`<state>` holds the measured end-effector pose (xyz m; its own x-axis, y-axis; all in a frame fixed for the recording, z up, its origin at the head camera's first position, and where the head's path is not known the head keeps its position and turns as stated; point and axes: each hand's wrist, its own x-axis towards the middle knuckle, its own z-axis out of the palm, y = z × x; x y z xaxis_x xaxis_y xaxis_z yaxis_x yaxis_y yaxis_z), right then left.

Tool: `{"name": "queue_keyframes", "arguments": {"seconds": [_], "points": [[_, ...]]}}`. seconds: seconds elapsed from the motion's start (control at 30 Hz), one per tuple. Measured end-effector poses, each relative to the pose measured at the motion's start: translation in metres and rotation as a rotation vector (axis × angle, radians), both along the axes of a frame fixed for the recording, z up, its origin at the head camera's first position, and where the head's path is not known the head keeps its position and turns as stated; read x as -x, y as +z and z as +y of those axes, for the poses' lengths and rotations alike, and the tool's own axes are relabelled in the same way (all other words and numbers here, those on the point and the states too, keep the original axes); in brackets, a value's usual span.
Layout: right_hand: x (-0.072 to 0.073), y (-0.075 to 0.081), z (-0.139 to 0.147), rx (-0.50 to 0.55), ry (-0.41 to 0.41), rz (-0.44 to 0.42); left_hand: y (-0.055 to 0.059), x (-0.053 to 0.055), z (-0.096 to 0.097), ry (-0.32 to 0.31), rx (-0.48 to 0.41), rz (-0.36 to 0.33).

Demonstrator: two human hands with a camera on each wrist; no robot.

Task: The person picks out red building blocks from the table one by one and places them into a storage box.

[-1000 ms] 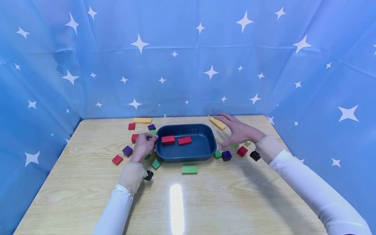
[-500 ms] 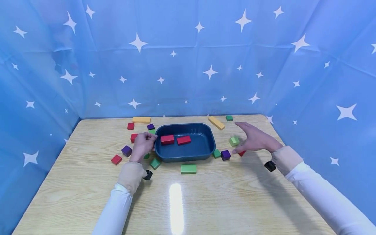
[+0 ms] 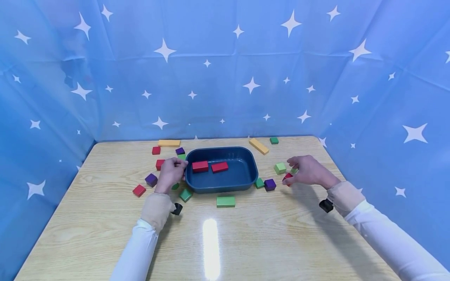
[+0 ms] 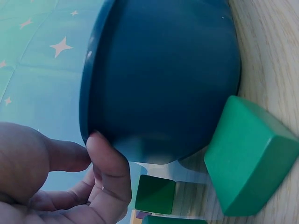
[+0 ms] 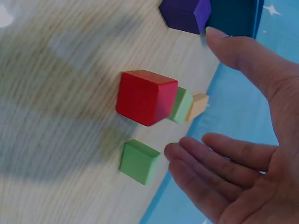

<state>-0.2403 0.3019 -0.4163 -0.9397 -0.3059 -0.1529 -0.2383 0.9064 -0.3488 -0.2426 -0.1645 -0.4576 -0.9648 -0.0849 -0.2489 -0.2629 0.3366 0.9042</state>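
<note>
My left hand (image 3: 170, 175) pinches the left rim of a dark blue plastic tub (image 3: 239, 175) between thumb and fingers, as the left wrist view shows up close. Inside the tub lie two red blocks (image 3: 200, 166). My right hand (image 3: 310, 171) hovers over a red cube (image 5: 142, 98) on the right side of the table, thumb and fingers spread to either side of it. Between those fingers there is a gap, and nothing is held. Light green blocks (image 5: 139, 161) lie close to the red cube, and a purple cube (image 3: 270, 184) sits nearer the tub.
The wooden table (image 3: 140, 242) carries several loose blocks left of the tub, among them a purple cube (image 3: 151, 180) and a green block (image 4: 247, 158). A long light green block (image 3: 225, 201) lies in front. Yellow blocks (image 3: 259, 146) lie behind, before a starry blue curtain (image 3: 225, 78).
My right hand has come from near the back yellow block towards me and to the right, down over the red cube, its fingers drawing closer together. The left hand has kept hold of the tub's rim.
</note>
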Motion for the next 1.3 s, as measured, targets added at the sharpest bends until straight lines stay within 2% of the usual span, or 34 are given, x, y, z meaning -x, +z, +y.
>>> {"name": "queue_keyframes", "arguments": {"seconds": [0.33,0.57,0.83,1.1,1.3], "points": [[-0.001,-0.015,-0.001,-0.002,0.008,-0.002,0.001,-0.001,0.002,-0.003,-0.016,0.020],[-0.003,-0.023,0.005,0.032,-0.027,-0.003,0.001,0.001,0.006,-0.006,-0.015,0.034],[-0.002,-0.028,0.007,0.056,0.005,0.017,0.001,-0.001,0.004,-0.004,-0.008,0.036],[0.000,-0.024,0.007,0.062,0.041,0.047,-0.001,-0.001,0.003,0.000,-0.019,0.036],[0.005,-0.010,0.000,0.057,0.062,0.031,-0.001,0.000,0.001,0.009,-0.002,0.040]]}}
